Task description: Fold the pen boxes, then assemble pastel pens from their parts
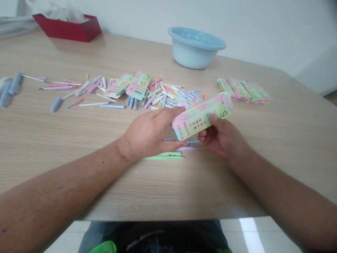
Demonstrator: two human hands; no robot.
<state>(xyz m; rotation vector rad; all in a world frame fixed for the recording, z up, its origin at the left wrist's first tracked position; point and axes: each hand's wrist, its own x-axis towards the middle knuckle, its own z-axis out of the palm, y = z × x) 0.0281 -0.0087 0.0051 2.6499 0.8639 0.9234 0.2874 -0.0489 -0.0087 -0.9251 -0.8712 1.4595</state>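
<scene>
My right hand (221, 137) grips a flat pastel pen box (195, 121) near its right end, thumb on the printed front and fingers behind. The box is pink, yellow and green with a "5" on it, and it is tilted above the table. My left hand (147, 131) spans the box's left end, fingers along the upper edge and thumb along the lower edge. Beneath the hands lie a few pens: green pens (168, 155), a purple pen (186, 148) and a blue pen (193, 143), partly covered by my left hand. What the box contains is hidden.
Behind the hands lies a pile of pastel pens (171, 96) with two boxes (138, 86) on it. Several pen boxes (243, 91) are at right. A blue basin (195, 52) and a red tray (71, 31) holding plastic bags stand at the back. Grey rollers (56, 104) lie left.
</scene>
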